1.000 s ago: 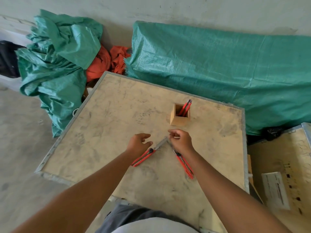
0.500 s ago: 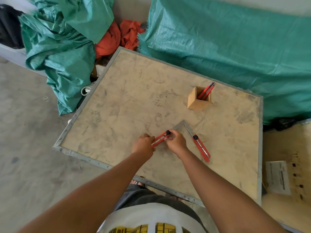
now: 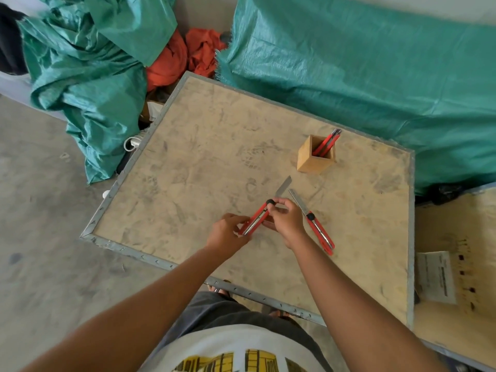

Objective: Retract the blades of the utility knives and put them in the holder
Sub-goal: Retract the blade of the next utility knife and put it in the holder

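I hold a red utility knife (image 3: pixel 258 216) over the wooden table (image 3: pixel 204 167), its grey blade sticking out toward the far right. My left hand (image 3: pixel 228 233) grips its rear end. My right hand (image 3: pixel 285 217) pinches the black slider at its front. A second red utility knife (image 3: pixel 318 228) lies on the table just right of my right hand, blade extended and pointing away. The square wooden holder (image 3: pixel 312 158) stands farther back, with red knives (image 3: pixel 328 142) leaning in it.
Green tarpaulin bundles (image 3: pixel 362 76) lie beyond the table at the back and left, with orange cloth (image 3: pixel 185 55) between them. A second board (image 3: pixel 456 277) with a paper label adjoins on the right. Concrete floor (image 3: pixel 40 237) lies to the left.
Both hands took hold of the left knife and lifted it off the table; a second ago it still lay there. The view shifted as my head moved; the right knife stays put.
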{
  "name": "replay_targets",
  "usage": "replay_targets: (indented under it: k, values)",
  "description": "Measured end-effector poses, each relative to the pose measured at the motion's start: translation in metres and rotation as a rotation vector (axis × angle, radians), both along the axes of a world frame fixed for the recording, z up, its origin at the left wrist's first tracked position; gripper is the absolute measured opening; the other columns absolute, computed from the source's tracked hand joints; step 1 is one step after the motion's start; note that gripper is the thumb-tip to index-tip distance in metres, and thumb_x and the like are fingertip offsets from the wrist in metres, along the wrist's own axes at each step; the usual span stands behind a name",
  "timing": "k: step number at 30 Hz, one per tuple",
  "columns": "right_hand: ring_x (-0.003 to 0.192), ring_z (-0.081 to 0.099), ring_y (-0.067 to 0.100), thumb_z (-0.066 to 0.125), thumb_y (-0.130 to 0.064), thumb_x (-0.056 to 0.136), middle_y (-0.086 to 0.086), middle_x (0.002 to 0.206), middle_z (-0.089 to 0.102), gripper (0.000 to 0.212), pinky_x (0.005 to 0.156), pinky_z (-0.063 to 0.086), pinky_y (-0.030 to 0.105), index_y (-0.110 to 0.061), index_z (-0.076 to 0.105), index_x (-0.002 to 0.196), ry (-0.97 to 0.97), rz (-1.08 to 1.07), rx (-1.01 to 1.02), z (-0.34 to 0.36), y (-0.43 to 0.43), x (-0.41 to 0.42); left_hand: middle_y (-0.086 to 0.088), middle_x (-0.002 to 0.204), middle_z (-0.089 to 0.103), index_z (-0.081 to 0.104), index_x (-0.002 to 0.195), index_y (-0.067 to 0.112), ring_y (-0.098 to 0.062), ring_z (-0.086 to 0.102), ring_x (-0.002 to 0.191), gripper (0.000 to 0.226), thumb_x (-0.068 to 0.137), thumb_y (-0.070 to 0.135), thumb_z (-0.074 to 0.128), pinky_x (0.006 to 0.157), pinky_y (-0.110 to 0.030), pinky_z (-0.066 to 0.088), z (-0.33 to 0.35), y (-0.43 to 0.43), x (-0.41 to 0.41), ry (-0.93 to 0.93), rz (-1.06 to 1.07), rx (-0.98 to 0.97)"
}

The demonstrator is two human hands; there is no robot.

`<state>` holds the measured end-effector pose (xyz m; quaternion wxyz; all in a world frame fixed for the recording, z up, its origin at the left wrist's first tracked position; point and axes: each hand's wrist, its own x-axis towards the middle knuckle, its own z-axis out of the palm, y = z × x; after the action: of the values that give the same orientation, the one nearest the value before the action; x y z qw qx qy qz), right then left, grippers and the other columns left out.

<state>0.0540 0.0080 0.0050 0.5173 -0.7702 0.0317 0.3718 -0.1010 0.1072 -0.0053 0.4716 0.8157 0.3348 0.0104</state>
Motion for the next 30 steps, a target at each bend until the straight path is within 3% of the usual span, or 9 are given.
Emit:
replay_targets:
  k: [4, 7, 12, 17, 21, 24, 27, 30]
  values:
    - [0.095, 0.078, 0.024, 0.074, -0.018, 0.093, 0.010, 0.103, 0.078, 0.019, 0.081, 0.066, 0.045, -0.027, 0.071, 0.110, -0.057, 0.031, 0.091, 0.032, -0.010, 0.019, 0.017, 0.102, 0.071, 0.068, 0.123, 0.032, 0.001, 0.065, 0.080, 0.051, 0.076, 0.021, 0.083, 0.074, -0.018, 0.051, 0.029, 0.005, 0.006, -0.075, -0.002, -0.152]
    - [0.093, 0.079, 0.022, 0.075, -0.019, 0.092, 0.008, 0.098, 0.080, 0.020, 0.078, 0.066, 0.041, -0.032, 0.074, 0.107, -0.125, 0.066, 0.154, 0.064, -0.021, 0.035, 0.016, 0.106, 0.073, 0.068, 0.125, 0.031, -0.001, 0.067, 0.084, 0.052, 0.077, 0.017, 0.083, 0.083, -0.019, 0.053, 0.057, 0.004, 0.017, -0.139, -0.070, -0.199]
    - [0.087, 0.080, 0.020, 0.076, -0.013, 0.091, 0.004, 0.093, 0.082, 0.019, 0.065, 0.065, 0.030, -0.023, 0.075, 0.108, -0.213, 0.132, 0.288, 0.125, -0.037, 0.062, 0.014, 0.107, 0.071, 0.065, 0.129, 0.026, -0.007, 0.070, 0.082, 0.055, 0.080, 0.006, 0.080, 0.071, -0.006, 0.050, 0.106, -0.011, 0.041, -0.260, -0.088, -0.211]
    - [0.088, 0.080, 0.021, 0.073, -0.006, 0.092, 0.004, 0.100, 0.080, 0.026, 0.074, 0.066, 0.040, -0.029, 0.076, 0.105, -0.359, 0.235, 0.363, 0.172, -0.059, 0.089, 0.005, 0.103, 0.074, 0.070, 0.122, 0.029, -0.012, 0.072, 0.078, 0.056, 0.078, -0.004, 0.079, 0.075, -0.020, 0.059, 0.142, -0.040, 0.066, -0.410, -0.027, -0.245]
    - [0.086, 0.080, 0.019, 0.073, -0.001, 0.091, 0.000, 0.100, 0.081, 0.032, 0.067, 0.065, 0.031, -0.030, 0.079, 0.103, -0.419, 0.329, 0.424, 0.197, -0.083, 0.108, 0.005, 0.101, 0.076, 0.070, 0.121, 0.027, -0.012, 0.074, 0.079, 0.055, 0.078, -0.006, 0.078, 0.076, -0.022, 0.060, 0.155, -0.067, 0.083, -0.490, 0.012, -0.245]
    - [0.089, 0.079, 0.017, 0.076, 0.000, 0.088, 0.000, 0.111, 0.078, 0.026, 0.066, 0.065, 0.029, -0.020, 0.080, 0.104, -0.489, 0.476, 0.376, 0.202, -0.100, 0.116, 0.003, 0.101, 0.077, 0.071, 0.121, 0.020, -0.018, 0.075, 0.081, 0.049, 0.079, -0.006, 0.077, 0.083, -0.036, 0.062, 0.162, -0.084, 0.095, -0.534, 0.074, -0.287]
    - [0.094, 0.077, 0.010, 0.078, -0.002, 0.087, -0.020, 0.114, 0.074, 0.023, 0.070, 0.063, 0.024, -0.011, 0.080, 0.108, -0.565, 0.582, 0.363, 0.207, -0.118, 0.124, 0.001, 0.100, 0.077, 0.071, 0.119, 0.028, -0.020, 0.075, 0.083, 0.051, 0.080, -0.005, 0.077, 0.086, -0.040, 0.061, 0.172, -0.100, 0.105, -0.546, 0.082, -0.289]
    - [0.104, 0.063, -0.020, 0.084, -0.013, 0.083, -0.053, 0.108, 0.059, 0.020, 0.083, 0.055, 0.009, -0.021, 0.083, 0.101, -0.670, 0.726, 0.328, 0.215, -0.137, 0.131, -0.001, 0.100, 0.078, 0.071, 0.119, 0.028, -0.021, 0.076, 0.084, 0.050, 0.081, -0.004, 0.077, 0.087, -0.042, 0.061, 0.181, -0.116, 0.110, -0.567, 0.101, -0.273]
